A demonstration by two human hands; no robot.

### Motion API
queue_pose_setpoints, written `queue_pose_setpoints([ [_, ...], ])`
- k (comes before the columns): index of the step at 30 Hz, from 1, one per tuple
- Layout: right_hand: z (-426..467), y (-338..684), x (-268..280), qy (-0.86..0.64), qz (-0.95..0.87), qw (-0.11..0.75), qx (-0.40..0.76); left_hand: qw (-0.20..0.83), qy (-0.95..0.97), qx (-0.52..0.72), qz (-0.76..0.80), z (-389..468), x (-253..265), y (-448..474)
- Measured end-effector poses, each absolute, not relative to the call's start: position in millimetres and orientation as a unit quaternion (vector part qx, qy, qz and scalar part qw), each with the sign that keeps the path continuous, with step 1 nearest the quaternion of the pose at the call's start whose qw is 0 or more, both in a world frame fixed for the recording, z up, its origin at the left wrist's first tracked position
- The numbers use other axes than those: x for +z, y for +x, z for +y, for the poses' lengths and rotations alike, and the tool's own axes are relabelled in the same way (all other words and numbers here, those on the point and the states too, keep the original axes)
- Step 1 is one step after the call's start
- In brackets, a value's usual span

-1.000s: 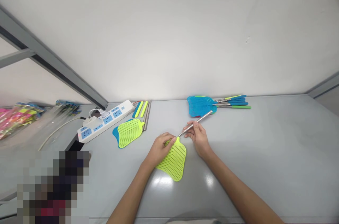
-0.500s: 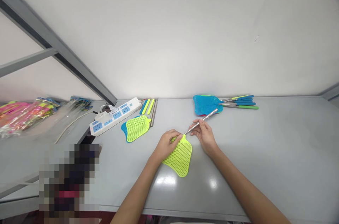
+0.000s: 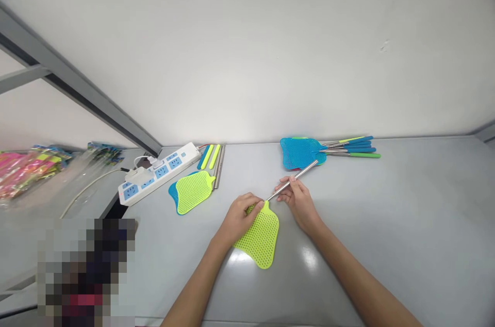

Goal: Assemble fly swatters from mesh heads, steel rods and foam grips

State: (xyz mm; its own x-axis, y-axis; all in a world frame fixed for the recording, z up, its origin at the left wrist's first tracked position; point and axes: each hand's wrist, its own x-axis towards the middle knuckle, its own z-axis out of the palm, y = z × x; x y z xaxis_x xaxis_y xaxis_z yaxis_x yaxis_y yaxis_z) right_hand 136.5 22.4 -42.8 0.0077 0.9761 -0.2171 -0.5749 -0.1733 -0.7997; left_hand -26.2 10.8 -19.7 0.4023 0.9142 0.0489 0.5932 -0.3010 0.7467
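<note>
My left hand (image 3: 243, 217) is closed on a yellow-green fly swatter head (image 3: 263, 239), gripping it near its neck. A thin metal rod (image 3: 301, 172) meets that neck and slants up to the right. My right hand (image 3: 298, 202) pinches the rod between thumb and fingers. Whether the rod's tip sits inside the neck is too small to tell. Beyond my right hand lies a pile of fly swatters (image 3: 299, 152), a blue one on top, their blue and green handles pointing right. To the left, another yellow-green swatter head (image 3: 193, 193) overlaps a blue swatter head (image 3: 173, 195).
A white power strip (image 3: 160, 175) with plugs and a cable lies at the left. Beside it are yellow handle sleeves (image 3: 208, 157), a blue one and metal rods (image 3: 219, 167). Packaged colourful items (image 3: 31, 169) rest beyond the grey frame (image 3: 85, 84). A wall stands behind the table.
The camera view has shifted slightly, so the things at the left appear farther left. My hands keep the same hold on the swatter head and rod.
</note>
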Motion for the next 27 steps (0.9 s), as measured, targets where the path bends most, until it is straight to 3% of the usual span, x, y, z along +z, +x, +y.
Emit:
queue_pose_setpoints([
  [27,23.9,133.6,-40.9,-0.409,-0.321,0.557,0.648,0.33,0.794,0.177,0.479,11.0,-11.6,-27.9],
])
